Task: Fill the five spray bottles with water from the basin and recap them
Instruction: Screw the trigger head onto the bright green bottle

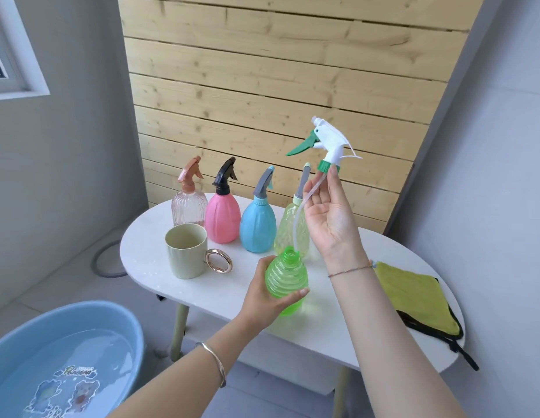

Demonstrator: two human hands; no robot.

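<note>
Head: left hand grips bottle, right hand sprayer (basin lettering blurred).

Location was a home utility corner. I noted plain grey walls, a white-framed window, a pine slat panel behind the small oval table, and a tiled floor carrying a drain ring and a cartoon-stickered wash basin near the table's left end.

bright soft daylight, sharp, wide-angle edge bending
</note>
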